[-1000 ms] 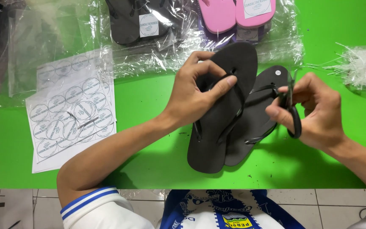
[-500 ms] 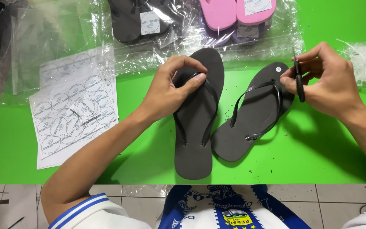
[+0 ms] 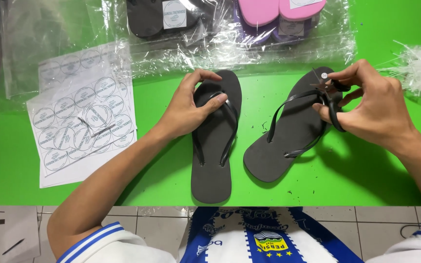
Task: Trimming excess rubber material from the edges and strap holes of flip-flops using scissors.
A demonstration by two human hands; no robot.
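Two black flip-flops lie side by side on the green table (image 3: 366, 170). My left hand (image 3: 191, 107) grips the toe end of the left flip-flop (image 3: 215, 146), thumb over its strap. My right hand (image 3: 371, 107) holds small black scissors (image 3: 330, 95) by their loops at the toe end of the right flip-flop (image 3: 288, 131), blades pointing up-left over the strap's top.
White sheets of round stickers (image 3: 81, 122) lie at the left. Clear plastic bags hold black flip-flops (image 3: 157, 14) and pink flip-flops (image 3: 278, 12) along the back. A tuft of white plastic strands (image 3: 420, 68) sits at the right. The table's front edge (image 3: 210, 203) runs near my body.
The two flip-flops were stacked in my left hand; they now lie apart and flat. My right hand with the scissors moved right with the right flip-flop.
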